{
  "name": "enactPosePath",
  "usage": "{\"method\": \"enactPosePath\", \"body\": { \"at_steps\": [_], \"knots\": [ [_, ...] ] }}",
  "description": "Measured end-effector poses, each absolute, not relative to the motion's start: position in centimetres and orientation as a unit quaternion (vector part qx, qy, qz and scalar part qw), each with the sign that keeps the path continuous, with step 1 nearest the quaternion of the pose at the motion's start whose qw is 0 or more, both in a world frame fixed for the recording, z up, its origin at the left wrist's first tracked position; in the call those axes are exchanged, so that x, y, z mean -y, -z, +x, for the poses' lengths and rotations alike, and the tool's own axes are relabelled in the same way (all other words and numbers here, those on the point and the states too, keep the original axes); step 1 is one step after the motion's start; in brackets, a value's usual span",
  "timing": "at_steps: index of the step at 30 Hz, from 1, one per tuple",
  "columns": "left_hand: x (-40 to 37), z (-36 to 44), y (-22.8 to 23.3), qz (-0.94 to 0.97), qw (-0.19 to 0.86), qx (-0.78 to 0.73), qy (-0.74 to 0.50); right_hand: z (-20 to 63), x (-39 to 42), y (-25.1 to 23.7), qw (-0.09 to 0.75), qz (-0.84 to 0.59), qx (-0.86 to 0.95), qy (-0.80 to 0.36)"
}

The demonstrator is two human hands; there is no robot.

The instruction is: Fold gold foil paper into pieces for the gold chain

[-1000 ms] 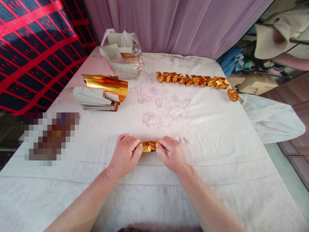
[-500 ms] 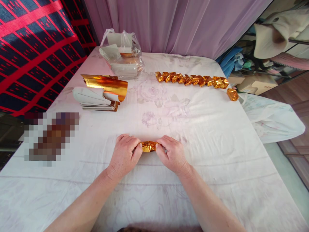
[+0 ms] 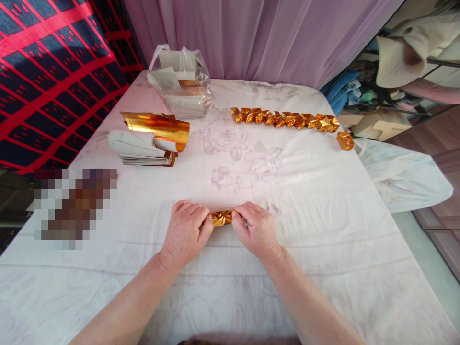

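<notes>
Both hands pinching the gold foil, low centre of frame

Left hand (image 3: 187, 232) and right hand (image 3: 256, 230) close their fingertips on either end of the foil piece (image 3: 222, 218), low on the white cloth (image 3: 323, 230); since a second ago they've barely shifted, the left fingers curling a touch tighter, so the fold looks mid-squeeze. Further back, at left, the foil stack (image 3: 151, 139); beyond, the bag (image 3: 181, 79) and the row (image 3: 285, 118) of folded pieces, unchanged.
</notes>
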State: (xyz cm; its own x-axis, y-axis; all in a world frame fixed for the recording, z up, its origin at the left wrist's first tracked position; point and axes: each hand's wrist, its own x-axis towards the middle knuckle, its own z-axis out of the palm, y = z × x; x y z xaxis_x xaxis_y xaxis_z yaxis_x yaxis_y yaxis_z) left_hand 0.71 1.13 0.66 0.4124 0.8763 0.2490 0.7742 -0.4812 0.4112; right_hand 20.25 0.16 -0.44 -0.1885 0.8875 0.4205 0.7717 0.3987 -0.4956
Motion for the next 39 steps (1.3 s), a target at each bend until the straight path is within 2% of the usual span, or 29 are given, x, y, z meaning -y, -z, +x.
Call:
{"method": "enactPosePath", "body": {
  "at_steps": [9,16,23,30,35,39],
  "knots": [
    [-1.02,0.59,-0.53,0.83,0.112,-0.497,-0.229,20.48,-0.13,-0.06,0.27,-0.547,0.792,-0.028],
    [-1.02,0.8,-0.66,0.844,0.137,-0.472,-0.216,20.34,-0.23,0.31,0.282,-0.568,0.773,-0.022],
    [-1.05,0.74,-0.65,0.83,0.118,-0.496,-0.225,20.25,-0.09,-0.16,0.323,-0.512,0.788,-0.115],
    [-0.95,0.81,-0.74,0.833,0.114,-0.493,-0.224,20.18,-0.14,-0.02,0.315,-0.55,0.772,-0.034],
    [-1.03,0.77,-0.78,0.826,0.127,-0.5,-0.226,20.29,-0.21,-0.04,0.332,-0.538,0.767,-0.11],
    [-1.09,0.72,-0.98,0.819,0.176,-0.493,-0.235,20.29,-0.29,0.12,0.327,-0.55,0.761,-0.111]
  ]
}}
